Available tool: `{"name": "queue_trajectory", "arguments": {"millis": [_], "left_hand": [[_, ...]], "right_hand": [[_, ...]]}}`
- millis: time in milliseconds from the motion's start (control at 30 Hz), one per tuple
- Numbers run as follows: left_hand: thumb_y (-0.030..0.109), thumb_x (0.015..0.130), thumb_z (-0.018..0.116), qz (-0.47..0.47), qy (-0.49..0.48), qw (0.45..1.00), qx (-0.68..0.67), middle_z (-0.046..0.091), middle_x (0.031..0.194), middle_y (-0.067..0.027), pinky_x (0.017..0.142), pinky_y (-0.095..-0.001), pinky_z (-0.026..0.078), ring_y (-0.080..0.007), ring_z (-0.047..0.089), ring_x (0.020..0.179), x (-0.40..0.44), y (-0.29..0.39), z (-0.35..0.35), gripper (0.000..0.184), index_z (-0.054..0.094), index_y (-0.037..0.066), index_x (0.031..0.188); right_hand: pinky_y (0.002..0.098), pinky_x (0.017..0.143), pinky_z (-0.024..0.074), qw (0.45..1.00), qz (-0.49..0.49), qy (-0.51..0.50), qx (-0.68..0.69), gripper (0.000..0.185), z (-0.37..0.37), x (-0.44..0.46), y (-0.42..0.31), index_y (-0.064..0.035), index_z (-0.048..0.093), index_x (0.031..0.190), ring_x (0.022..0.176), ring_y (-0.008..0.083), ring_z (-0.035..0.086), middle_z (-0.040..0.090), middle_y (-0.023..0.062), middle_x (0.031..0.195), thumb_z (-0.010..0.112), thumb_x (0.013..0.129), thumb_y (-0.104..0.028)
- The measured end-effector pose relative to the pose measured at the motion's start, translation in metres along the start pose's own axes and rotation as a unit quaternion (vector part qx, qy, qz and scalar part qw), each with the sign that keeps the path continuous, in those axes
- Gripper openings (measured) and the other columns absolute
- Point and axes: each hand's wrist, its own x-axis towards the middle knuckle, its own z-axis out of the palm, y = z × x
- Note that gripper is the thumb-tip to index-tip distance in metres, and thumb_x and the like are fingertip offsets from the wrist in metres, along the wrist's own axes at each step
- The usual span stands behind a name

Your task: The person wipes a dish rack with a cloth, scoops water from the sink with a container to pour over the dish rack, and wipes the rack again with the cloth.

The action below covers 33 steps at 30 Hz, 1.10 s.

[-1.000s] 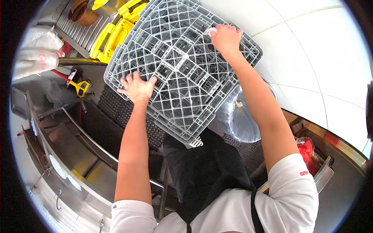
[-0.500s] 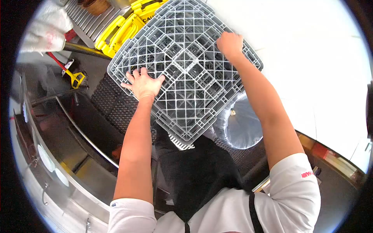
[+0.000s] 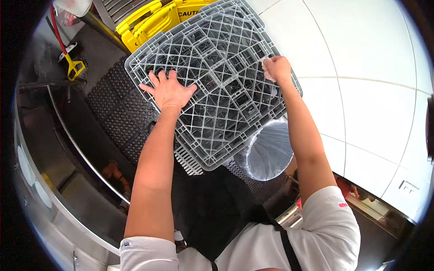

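A stack of grey plastic lattice racks (image 3: 210, 77) fills the upper middle of the head view, its top a diamond grid. On the left part of that grid my left hand (image 3: 169, 89) lies with its fingers spread, holding nothing. My right hand (image 3: 278, 70) is closed round a crumpled whitish cloth or tissue (image 3: 267, 71) at the right side of the rack's top. Below the top lattice, dark shapes show through the gaps, too broken up to name.
Yellow caution signs (image 3: 156, 22) stand behind the rack. A bin with a clear liner (image 3: 267, 151) is at its lower right, beside a white tiled wall (image 3: 370, 99). Black matting (image 3: 115, 108) covers the floor. A metal rail (image 3: 81, 151) and a yellow-headed tool (image 3: 75, 67) are left.
The view has shifted over the rack, signs and bin. My right hand has moved down along the rack's right side with the cloth. My left hand stays spread on the lattice.
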Motion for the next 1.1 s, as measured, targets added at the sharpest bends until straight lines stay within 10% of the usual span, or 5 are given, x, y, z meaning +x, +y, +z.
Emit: {"name": "queue_trajectory", "arguments": {"millis": [167,367,533,800,1100], "left_hand": [[0.06,0.073,0.073,0.003,-0.013,1.0,-0.013,0.044,0.152,-0.0171,0.115,-0.0766,0.004,-0.0441,0.019,0.15,-0.002,-0.002,-0.004,0.084,0.058,0.008,0.138],[0.057,0.071,0.075,-0.001,-0.029,0.999,-0.022,0.044,0.152,-0.0172,0.115,-0.0771,0.002,-0.0436,0.019,0.15,0.001,-0.002,-0.006,0.084,0.058,0.008,0.137],[0.057,0.071,0.076,0.005,-0.008,1.0,-0.028,0.044,0.152,-0.0164,0.114,-0.0778,0.004,-0.0431,0.019,0.15,0.001,-0.006,-0.001,0.083,0.059,0.008,0.135],[0.058,0.071,0.075,0.007,-0.005,1.0,-0.018,0.043,0.152,-0.0163,0.114,-0.0779,0.004,-0.0436,0.019,0.15,0.003,-0.006,0.004,0.083,0.059,0.009,0.137],[0.058,0.071,0.075,-0.001,-0.027,0.999,-0.026,0.043,0.152,-0.016,0.114,-0.0774,0.004,-0.043,0.018,0.15,0.002,-0.005,-0.005,0.084,0.059,0.009,0.137]], "right_hand": [[0.0475,0.083,0.0566,0.979,0.054,-0.014,-0.197,0.03,0.024,0.021,-0.016,-0.0047,0.076,0.095,0.09,0.0403,0.073,0.075,0.0227,0.097,0.063,0.085,-0.03],[0.0537,0.073,0.05,0.941,-0.293,0.161,-0.053,0.021,0.026,-0.018,0.035,-0.0036,0.069,0.085,0.082,0.0415,0.065,0.068,0.0215,0.084,0.06,0.09,-0.022],[0.0484,0.078,0.0487,0.958,-0.151,0.23,0.077,0.022,-0.017,-0.02,0.035,-0.0093,0.076,0.105,0.08,0.039,0.062,0.068,0.0188,0.084,0.06,0.092,-0.015],[0.0518,0.093,0.0422,0.951,-0.232,0.173,-0.113,0.026,0.004,0.004,0.032,-0.0253,0.077,0.11,0.104,0.0319,0.06,0.071,0.0065,0.098,0.066,0.088,-0.017],[0.0535,0.085,0.0472,0.916,-0.31,0.163,-0.199,0.013,0.01,0.03,0.022,-0.0121,0.062,0.093,0.091,0.0349,0.064,0.065,0.0121,0.089,0.068,0.082,-0.009]]}}
